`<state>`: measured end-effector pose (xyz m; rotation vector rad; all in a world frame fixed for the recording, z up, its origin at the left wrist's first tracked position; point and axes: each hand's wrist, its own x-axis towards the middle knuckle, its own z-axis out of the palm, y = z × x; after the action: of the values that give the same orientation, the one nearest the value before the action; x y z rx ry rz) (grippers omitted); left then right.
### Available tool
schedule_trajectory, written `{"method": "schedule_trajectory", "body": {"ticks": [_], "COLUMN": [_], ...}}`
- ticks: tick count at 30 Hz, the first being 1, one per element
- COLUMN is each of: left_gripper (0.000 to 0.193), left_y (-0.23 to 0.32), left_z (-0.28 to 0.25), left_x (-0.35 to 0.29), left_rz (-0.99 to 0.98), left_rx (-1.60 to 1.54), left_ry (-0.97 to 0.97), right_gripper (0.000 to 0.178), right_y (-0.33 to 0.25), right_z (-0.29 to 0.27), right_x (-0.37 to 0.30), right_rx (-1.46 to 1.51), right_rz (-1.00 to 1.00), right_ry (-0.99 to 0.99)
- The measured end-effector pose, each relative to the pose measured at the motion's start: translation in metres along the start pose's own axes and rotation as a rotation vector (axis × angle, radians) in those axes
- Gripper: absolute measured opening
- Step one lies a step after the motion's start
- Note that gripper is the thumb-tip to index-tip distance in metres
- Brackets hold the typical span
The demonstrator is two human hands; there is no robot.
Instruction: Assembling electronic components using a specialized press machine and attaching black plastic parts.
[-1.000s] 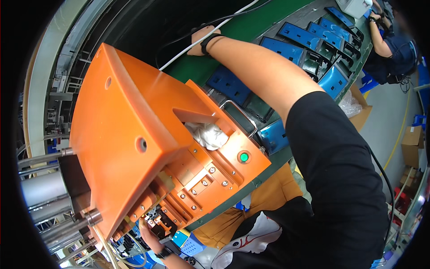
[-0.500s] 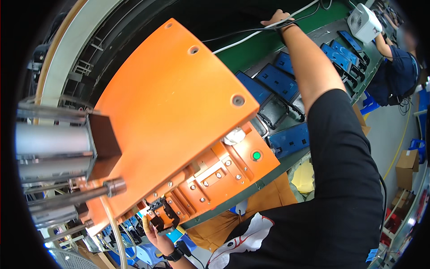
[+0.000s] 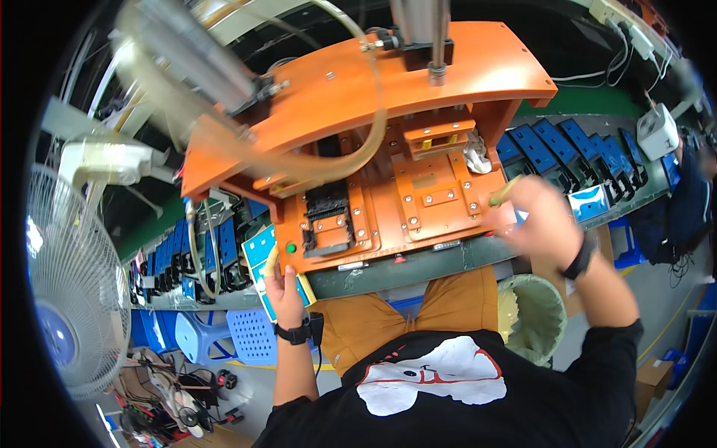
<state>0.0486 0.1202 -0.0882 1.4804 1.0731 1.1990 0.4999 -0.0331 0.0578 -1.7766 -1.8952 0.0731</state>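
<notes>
An orange press (image 3: 343,89) with two metal cylinders stands in front of me. A black plastic frame (image 3: 328,249) lies in the left fixture on its bed. The right fixture (image 3: 437,198) holds no frame. My left hand (image 3: 285,295) is at the left front corner of the press, just below a green button (image 3: 291,248). It holds nothing, with its yellow-covered index finger stretched out. My right hand (image 3: 541,224), smeared by motion, is at the right front corner, its yellow-covered finger close to another green spot. How its fingers are set is unclear.
Blue-faced panels in black frames stand in rows on the bench at right (image 3: 556,142) and left (image 3: 175,250). A white fan (image 3: 67,299) is at far left. A lined bin (image 3: 549,317) stands by my right leg. A clear hose (image 3: 381,97) loops before the press.
My view has swung round to face the press. My right hand has come back from behind it to its right front corner. My left hand has let go of the black frame.
</notes>
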Motion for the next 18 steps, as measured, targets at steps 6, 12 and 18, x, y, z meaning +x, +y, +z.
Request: {"method": "schedule_trajectory", "body": {"ticks": [6,12,18], "left_gripper": [0.047,0.039,0.055], "left_y": [0.010,0.010,0.057], "left_z": [0.003,-0.022,-0.051], "left_x": [-0.017,-0.073,-0.119], "left_rz": [0.092,0.049,-0.391], "left_rx": [-0.162,-0.028,-0.722], "left_ry": [0.044,0.088,-0.312], "right_gripper": [0.059,0.010,0.031], "right_y": [-0.159,-0.175,-0.252], "right_z": [0.117,0.119,0.062], "right_x": [0.051,0.095,0.038], "right_rx": [0.086,-0.011,0.334], "right_rz": [-0.345,-0.509,-0.727], "right_ry": [0.114,0.190,0.077]}}
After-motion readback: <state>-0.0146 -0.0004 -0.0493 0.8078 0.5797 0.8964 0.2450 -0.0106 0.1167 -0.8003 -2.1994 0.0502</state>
